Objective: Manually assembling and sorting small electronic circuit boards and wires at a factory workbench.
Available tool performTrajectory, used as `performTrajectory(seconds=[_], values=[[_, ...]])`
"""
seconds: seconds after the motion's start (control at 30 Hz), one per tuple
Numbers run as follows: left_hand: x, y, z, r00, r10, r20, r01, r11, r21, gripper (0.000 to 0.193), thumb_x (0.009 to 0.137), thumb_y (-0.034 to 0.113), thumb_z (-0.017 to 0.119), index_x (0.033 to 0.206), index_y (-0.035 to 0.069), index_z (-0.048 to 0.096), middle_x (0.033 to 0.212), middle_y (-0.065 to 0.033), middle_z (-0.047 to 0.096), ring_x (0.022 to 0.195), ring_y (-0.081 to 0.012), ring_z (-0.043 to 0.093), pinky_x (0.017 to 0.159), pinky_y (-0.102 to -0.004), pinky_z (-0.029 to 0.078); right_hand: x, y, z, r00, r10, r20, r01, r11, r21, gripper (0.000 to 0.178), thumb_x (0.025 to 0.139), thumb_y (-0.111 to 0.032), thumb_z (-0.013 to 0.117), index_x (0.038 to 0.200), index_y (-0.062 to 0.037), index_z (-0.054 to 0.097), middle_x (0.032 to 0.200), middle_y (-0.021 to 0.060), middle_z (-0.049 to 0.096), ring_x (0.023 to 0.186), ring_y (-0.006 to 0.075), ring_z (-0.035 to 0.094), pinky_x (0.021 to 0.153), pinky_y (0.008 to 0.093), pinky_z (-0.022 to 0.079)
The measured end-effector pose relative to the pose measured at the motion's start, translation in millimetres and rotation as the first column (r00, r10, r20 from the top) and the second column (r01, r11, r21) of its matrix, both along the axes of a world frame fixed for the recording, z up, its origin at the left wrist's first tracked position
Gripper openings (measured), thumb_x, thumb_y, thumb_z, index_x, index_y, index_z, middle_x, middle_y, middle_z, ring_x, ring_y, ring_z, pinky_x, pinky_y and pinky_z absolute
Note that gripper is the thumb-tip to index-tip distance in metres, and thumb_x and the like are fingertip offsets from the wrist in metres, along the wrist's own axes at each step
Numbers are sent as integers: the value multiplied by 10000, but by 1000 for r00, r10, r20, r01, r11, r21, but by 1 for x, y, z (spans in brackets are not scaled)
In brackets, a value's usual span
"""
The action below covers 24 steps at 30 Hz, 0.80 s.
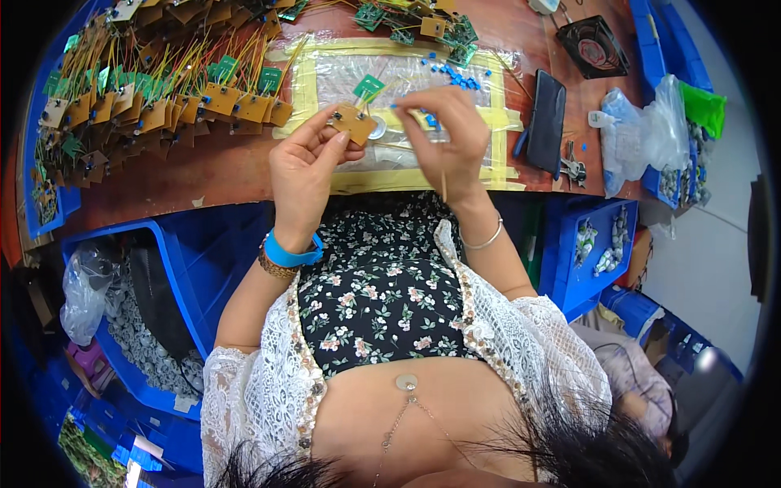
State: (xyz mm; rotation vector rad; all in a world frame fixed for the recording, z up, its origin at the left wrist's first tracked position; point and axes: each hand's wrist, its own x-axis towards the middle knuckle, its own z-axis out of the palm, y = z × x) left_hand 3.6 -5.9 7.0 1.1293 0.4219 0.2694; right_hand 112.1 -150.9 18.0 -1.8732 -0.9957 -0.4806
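My left hand point(305, 159) pinches a tan circuit board point(355, 125) between thumb and fingers, above the taped work area. A small green circuit board point(368, 88) joins it by thin wires. Just to the right, my right hand point(452, 134) is closed in a pinch, a tiny blue part point(394, 106) showing at its fingertips. From under that palm the end of a thin pale stick point(444, 187) pokes out. Beyond the hands, several small blue parts point(464, 80) lie scattered on clear film. A small round whitish dish point(377, 128) is partly hidden behind the tan board.
Wired tan and green boards point(154, 110) are heaped at the left. On the right lie a black phone point(545, 122), keys point(573, 167), a bagged bottle point(620, 134) and a black fan point(592, 46). Blue bins point(175, 268) flank my lap. Another person point(639, 374) is at the lower right.
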Motion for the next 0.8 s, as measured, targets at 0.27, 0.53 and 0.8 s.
performTrajectory(seconds=[0.27, 0.53, 0.8], values=[[0, -7, -3, 998, -47, 34, 44, 995, 85, 338, 905, -52, 560, 1242, -66, 546, 901, -96, 658, 790, -145, 660, 740, -259, 565, -17, 15, 8, 967, 112, 231, -53, 968, -245, 205, 651, -28, 725, 836, -63, 646, 800, 39, 657, 776, 229, 607, 678, 347, 423], [-2, -9, -6, 997, -78, 21, 77, 996, 33, 332, 919, -38, 546, 1250, -64, 539, 913, -100, 661, 794, -144, 660, 735, -252, 559, -20, 13, 7, 996, 71, 61, -59, 983, -173, 212, 648, -10, 752, 829, -69, 659, 790, 38, 662, 793, 232, 604, 678, 342, 418], [-2, -8, -1, 995, -98, 7, 98, 995, 26, 335, 923, -33, 537, 1257, -58, 536, 917, -95, 660, 786, -142, 658, 728, -250, 554, -20, 13, 6, 997, 35, -69, -41, 994, -98, 210, 669, 11, 755, 852, -58, 679, 793, 50, 669, 808, 241, 605, 709, 346, 458]])
